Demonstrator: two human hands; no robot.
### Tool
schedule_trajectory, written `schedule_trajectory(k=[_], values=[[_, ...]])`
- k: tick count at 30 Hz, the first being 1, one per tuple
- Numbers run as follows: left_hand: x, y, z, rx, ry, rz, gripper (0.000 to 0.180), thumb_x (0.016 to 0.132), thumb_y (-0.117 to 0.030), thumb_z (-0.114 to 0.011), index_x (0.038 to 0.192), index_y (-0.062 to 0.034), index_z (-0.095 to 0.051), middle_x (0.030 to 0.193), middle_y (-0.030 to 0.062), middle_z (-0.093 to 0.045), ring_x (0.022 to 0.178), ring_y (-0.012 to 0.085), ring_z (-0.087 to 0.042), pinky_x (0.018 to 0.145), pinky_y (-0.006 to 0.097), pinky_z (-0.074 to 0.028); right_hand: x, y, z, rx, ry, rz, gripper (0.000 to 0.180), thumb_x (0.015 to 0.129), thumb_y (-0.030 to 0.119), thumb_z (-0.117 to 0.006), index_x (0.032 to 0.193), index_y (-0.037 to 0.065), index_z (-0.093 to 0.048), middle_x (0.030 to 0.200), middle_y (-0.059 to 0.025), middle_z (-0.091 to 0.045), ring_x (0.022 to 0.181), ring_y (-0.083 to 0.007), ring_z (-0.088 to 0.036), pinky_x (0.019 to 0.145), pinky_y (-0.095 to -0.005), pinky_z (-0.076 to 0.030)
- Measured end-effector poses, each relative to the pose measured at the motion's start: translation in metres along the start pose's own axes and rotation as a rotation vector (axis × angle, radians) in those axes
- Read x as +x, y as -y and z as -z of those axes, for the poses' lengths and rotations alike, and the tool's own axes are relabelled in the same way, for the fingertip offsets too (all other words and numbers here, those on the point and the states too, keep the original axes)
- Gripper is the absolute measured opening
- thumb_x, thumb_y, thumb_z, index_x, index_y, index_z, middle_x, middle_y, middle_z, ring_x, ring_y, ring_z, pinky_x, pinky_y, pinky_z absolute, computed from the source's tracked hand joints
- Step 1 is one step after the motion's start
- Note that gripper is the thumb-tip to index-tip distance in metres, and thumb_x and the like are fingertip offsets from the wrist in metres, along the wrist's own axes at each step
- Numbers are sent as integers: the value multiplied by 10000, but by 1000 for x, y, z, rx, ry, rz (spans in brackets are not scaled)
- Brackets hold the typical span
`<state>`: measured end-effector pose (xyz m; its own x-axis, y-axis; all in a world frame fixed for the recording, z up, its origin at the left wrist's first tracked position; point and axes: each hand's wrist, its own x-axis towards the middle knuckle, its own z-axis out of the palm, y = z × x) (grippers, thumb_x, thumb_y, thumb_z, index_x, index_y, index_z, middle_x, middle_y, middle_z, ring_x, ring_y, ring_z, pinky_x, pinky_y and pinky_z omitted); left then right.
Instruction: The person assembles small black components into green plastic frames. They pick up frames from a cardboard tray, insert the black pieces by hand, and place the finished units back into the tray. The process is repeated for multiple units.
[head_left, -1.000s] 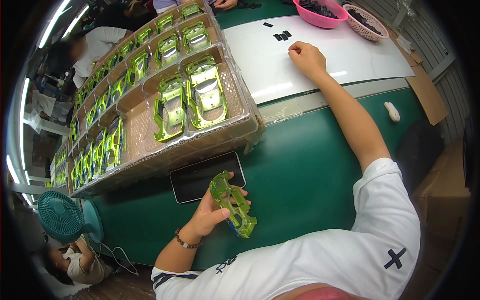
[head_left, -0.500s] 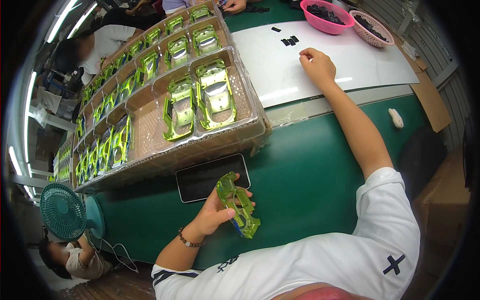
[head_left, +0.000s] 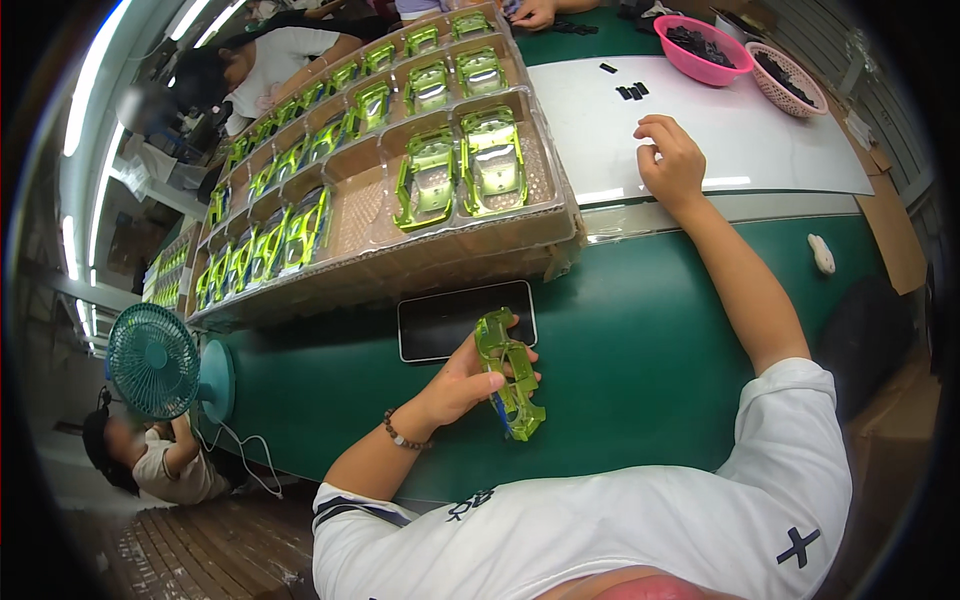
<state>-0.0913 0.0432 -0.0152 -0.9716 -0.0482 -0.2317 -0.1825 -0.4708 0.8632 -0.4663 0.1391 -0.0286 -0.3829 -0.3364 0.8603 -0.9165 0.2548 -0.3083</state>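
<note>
Gripping green car shell (head_left: 520, 390) across sides in left hand (head_left: 460, 386) above table (head_left: 620, 350), toward near edge, likely light, stiff, slick, brittle at thin pillars, so best held there; can't tell contents of curled right hand (head_left: 674, 168).

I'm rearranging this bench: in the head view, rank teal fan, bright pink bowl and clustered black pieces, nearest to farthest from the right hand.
1. Clustered black pieces: on the white board, just beyond the right hand.
2. Bright pink bowl: farther back, slightly right.
3. Teal fan: far left.
</note>
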Motion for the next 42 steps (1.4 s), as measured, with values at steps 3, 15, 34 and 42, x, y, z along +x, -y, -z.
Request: schedule_trajectory(k=[3, 15, 34, 42], values=[[-1, 1, -1, 16, 2, -13, 813, 822, -310, -684, 1436, -94, -197, 1223, 163, -492, 1103, 313, -553, 916, 465, -473, -1, 1, 1, 3, 4, -34, 138, 694, 20, -542, 774, 95, -627, 939, -13, -655, 689, -209, -629, 613, -320, -497], [1, -1, -5, 68, -48, -4, 810, 810, -321, -690, 1424, -98, -212, 1218, 168, -494, 1093, 321, -559, 905, 457, -485, -5, -6, -4, 1, 106, -242, 126, 746, 101, -540, 778, 127, -659, 842, -19, -658, 661, -225, -623, 600, -350, -487], [5, -9, -6, 0, -37, 62, 880, 765, -312, -731, 1428, -74, -202, 1202, 177, -511, 1087, 324, -565, 908, 475, -480, 57, -9, -121, -136, 525, -78, 263, 807, 129, -520, 1015, 86, -674, 998, -134, -672, 914, -316, -637, 807, -402, -510], [3, -7, -4, -19, -45, 86, 864, 774, -288, -729, 1431, -77, -208, 1212, 182, -509, 1095, 329, -563, 915, 480, -476, 109, -19, -179, -444, 891, 66, 173, 802, 50, -535, 912, 62, -668, 975, -147, -673, 933, -320, -649, 775, -394, -531]])
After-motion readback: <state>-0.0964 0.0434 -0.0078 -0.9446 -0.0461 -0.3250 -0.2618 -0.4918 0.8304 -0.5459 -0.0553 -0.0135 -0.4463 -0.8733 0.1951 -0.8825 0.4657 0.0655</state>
